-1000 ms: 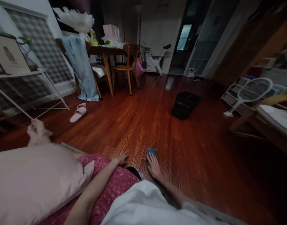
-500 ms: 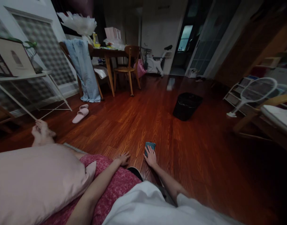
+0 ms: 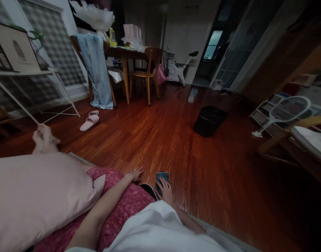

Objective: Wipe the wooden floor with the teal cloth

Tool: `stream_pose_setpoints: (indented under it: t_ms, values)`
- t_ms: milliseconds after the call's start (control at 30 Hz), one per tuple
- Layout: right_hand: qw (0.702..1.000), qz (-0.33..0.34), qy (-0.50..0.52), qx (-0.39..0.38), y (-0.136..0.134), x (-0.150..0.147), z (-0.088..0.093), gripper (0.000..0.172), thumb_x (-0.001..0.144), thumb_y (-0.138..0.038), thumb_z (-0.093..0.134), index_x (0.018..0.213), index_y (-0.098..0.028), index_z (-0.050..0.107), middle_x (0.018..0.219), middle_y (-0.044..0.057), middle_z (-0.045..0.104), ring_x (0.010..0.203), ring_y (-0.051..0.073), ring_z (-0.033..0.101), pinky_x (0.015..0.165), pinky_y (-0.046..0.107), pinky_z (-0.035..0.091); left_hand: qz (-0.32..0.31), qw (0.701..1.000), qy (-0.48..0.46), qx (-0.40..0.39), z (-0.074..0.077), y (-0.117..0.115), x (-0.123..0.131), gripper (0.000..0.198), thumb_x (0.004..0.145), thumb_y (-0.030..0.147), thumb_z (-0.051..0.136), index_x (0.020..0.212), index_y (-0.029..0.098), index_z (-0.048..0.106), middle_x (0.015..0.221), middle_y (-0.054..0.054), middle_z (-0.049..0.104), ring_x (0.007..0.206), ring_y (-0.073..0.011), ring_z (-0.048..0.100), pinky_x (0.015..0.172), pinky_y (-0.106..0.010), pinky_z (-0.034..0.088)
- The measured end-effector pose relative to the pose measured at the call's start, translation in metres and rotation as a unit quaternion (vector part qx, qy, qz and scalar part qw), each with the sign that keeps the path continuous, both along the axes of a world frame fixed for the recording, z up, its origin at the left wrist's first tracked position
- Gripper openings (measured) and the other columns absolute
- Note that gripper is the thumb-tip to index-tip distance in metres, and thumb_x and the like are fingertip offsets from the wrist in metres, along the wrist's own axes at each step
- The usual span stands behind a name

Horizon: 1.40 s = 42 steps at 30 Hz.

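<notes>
A small folded blue cloth lies on the wooden floor, close to the edge of the surface I am on. My right hand is pressed down on it, fingers curved over its top and near side, gripping it against the boards. The palm hides part of the cloth. To the left, my left hand rests on the floor with its fingers stretched out, holding nothing. Between the two hands a dark round-edged object shows in part; what it is, I cannot tell.
A pink pillow lies across my lap. Ahead on the floor stands a black trash bin, with pink slippers at left. Farther back are a wooden chair and an exercise bike. A white racket-shaped object leans at right.
My right hand has drawn the blue cloth back toward me and slightly left across the floor. My left hand stays in place on the floor. The view has tilted slightly.
</notes>
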State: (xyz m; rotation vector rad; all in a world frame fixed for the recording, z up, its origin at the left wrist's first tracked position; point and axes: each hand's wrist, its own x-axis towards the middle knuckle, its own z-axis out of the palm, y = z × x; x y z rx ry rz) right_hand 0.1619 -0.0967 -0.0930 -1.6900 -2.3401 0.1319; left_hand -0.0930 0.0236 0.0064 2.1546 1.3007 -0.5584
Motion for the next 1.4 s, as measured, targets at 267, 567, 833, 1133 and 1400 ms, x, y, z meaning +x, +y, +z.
stream_pose_setpoints:
  t_ms: [267,567,833,1133,1400]
  values:
    - [0.996,-0.085,-0.004,-0.006,0.087,-0.017,0.025,0.056,0.098,-0.04,0.037,0.152,-0.026,0.038,0.162,0.008,0.029,0.15,0.024,0.024,0.119,0.046,0.023,-0.001,1.0,0.013,0.001,0.006,-0.001,0.002,0.082,0.085,0.039,0.064,0.157,0.027,0.028,0.165,-0.013,0.012,0.15,-0.0358,0.014,0.116,-0.062,0.016]
    - [1.0,0.017,-0.018,0.015,0.037,0.01,0.006,0.056,0.1,-0.04,0.035,0.155,-0.034,0.028,0.163,0.002,0.028,0.15,0.022,0.023,0.12,0.046,0.023,0.004,1.0,-0.017,0.009,-0.003,0.001,-0.001,0.081,0.082,0.039,0.063,0.156,0.027,0.032,0.165,-0.011,0.014,0.15,-0.0374,0.016,0.116,-0.063,0.018]
    - [1.0,-0.007,-0.014,0.017,0.0,0.027,0.005,0.056,0.099,-0.038,0.036,0.154,-0.034,0.03,0.163,0.002,0.028,0.15,0.022,0.024,0.121,0.048,0.024,0.003,1.0,-0.02,0.007,-0.008,0.003,-0.001,0.081,0.082,0.036,0.063,0.156,0.023,0.031,0.165,-0.012,0.012,0.15,-0.0364,0.014,0.117,-0.058,0.02]
    - [0.993,-0.122,-0.004,0.01,0.096,0.001,0.018,0.055,0.098,-0.04,0.034,0.151,-0.025,0.041,0.161,0.009,0.033,0.15,0.024,0.024,0.119,0.05,0.024,0.006,1.0,-0.011,0.005,0.002,0.0,0.001,0.08,0.084,0.036,0.065,0.155,0.022,0.033,0.165,-0.014,0.014,0.15,-0.0355,0.015,0.118,-0.054,0.023]
    - [0.999,0.007,-0.031,0.03,0.028,0.021,0.007,0.055,0.099,-0.038,0.037,0.154,-0.032,0.032,0.163,0.003,0.029,0.15,0.021,0.024,0.12,0.046,0.025,0.014,0.999,-0.033,0.008,-0.004,0.001,0.0,0.079,0.082,0.034,0.065,0.154,0.024,0.036,0.165,-0.012,0.016,0.15,-0.0361,0.016,0.118,-0.056,0.022]
